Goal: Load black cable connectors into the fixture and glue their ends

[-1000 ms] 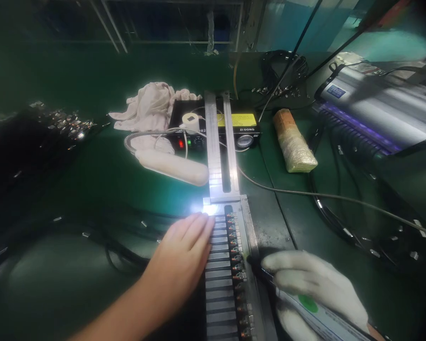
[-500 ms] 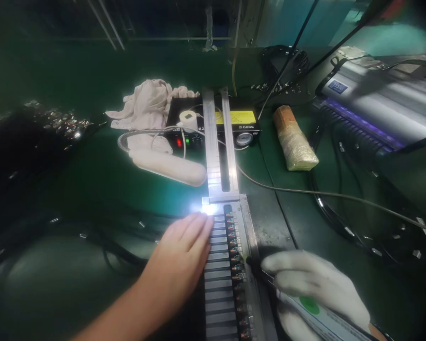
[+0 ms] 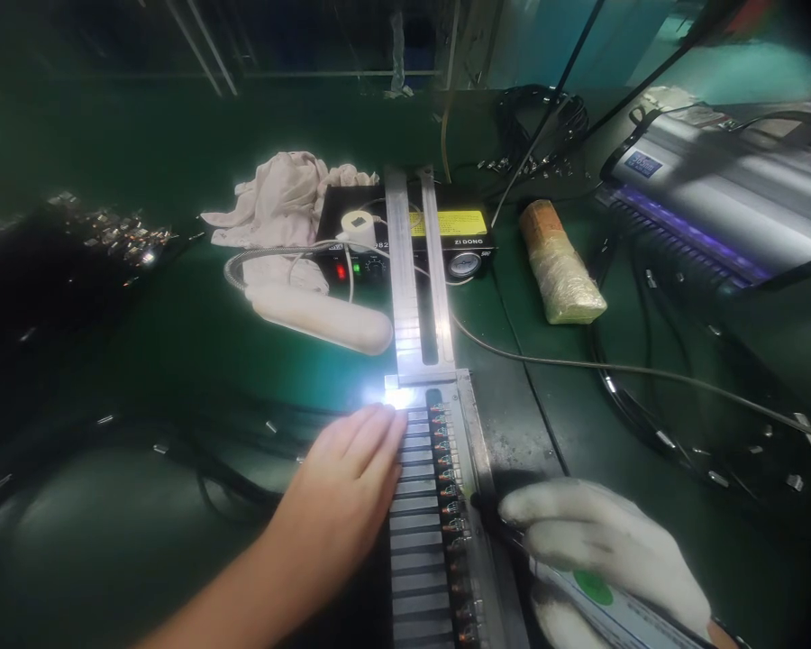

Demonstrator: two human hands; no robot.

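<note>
A slotted metal fixture [image 3: 415, 527] runs away from me, with a row of small connectors with copper-coloured wire ends [image 3: 451, 491] along its right side. My left hand [image 3: 351, 469], bare, lies over the far left part of the fixture, fingers stretched out and resting near a bright light. In a white glove, my right hand [image 3: 601, 541] is closed round a dispensing syringe [image 3: 622, 613] with a green dot on its label. The syringe's black front end points left, its tip close to the connectors; I cannot tell whether it touches them. The glove hides part of the barrel.
Beyond the fixture stands a black ZI DONG dispenser box [image 3: 469, 242], with a white lamp arm [image 3: 321, 317] and crumpled cloth [image 3: 280, 198] beside it. A wrapped block [image 3: 560, 266], a silver purple-lit machine [image 3: 736, 194] and loose cables [image 3: 632, 410] are on the right.
My right hand and the syringe have shifted slightly toward me along the connector row. My left hand has stayed in place on the fixture.
</note>
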